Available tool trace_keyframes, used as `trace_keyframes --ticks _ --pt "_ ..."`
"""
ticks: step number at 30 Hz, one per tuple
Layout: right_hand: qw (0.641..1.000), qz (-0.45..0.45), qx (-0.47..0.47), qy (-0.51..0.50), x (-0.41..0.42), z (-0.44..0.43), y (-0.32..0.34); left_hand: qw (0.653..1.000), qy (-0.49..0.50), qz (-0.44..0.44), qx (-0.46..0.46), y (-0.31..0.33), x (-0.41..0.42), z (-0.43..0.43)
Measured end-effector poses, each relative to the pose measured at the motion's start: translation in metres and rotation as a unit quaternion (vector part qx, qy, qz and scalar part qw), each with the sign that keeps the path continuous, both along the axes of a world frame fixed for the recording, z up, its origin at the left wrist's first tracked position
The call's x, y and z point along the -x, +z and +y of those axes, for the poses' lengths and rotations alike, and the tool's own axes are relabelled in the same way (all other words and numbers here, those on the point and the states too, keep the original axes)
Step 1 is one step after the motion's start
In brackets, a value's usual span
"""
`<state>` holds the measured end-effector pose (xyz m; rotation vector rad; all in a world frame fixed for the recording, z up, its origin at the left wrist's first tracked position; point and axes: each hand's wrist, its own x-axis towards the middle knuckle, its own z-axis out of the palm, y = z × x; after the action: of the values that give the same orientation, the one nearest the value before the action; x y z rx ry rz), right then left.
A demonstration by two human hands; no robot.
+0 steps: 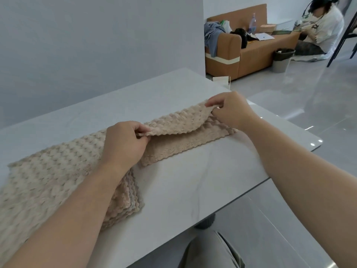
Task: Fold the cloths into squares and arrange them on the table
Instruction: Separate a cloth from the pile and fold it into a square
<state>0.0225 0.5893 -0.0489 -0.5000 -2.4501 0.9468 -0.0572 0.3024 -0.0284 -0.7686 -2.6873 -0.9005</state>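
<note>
While both hands pinch its raised edge, a beige bobble-textured cloth (173, 122) lies half folded on the white table (193, 186), just right of the frame's centre, as I watch through the head camera. The left hand (123, 144) grips the flap's near-left corner between thumb and curled fingers. The right hand (229, 111) pinches the far-right corner, and the upper layer hangs lifted over the lower one, which lies flat on the tabletop. Just left of it, touching or not I cannot tell, a stack of like beige cloths (48, 180) fills the lower left of the frame. It lies partly under the left forearm, its scalloped edges layered toward the table's near side. A grey-trousered knee (208, 252) shows at bottom centre, below the table's edge. Beyond the table, in the upper right, a tan sofa (251, 53) carries clothing, papers and a bottle (252, 24). A waste bin (283, 58) stands beside it, and a person in a white top (326, 26) sits on the floor near the frame's corner.
</note>
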Motion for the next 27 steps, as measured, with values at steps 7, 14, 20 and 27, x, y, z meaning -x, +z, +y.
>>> trace_keyframes --ticks 7,14,20,27 --pt "0.999 0.007 -0.040 -0.010 -0.046 -0.005 -0.023 0.998 -0.043 -0.006 0.050 -0.015 -0.019 -0.005" --pt "0.997 0.052 -0.050 -0.035 -0.048 -0.008 -0.030 0.997 -0.047 0.018 0.051 -0.023 -0.024 -0.010" --pt "0.993 0.058 -0.101 -0.017 -0.048 -0.009 -0.035 0.997 -0.057 0.019 0.043 -0.031 -0.022 -0.015" --pt "0.989 0.062 -0.135 -0.008 -0.047 -0.010 -0.039 0.991 -0.079 0.084 0.069 -0.036 -0.027 -0.018"
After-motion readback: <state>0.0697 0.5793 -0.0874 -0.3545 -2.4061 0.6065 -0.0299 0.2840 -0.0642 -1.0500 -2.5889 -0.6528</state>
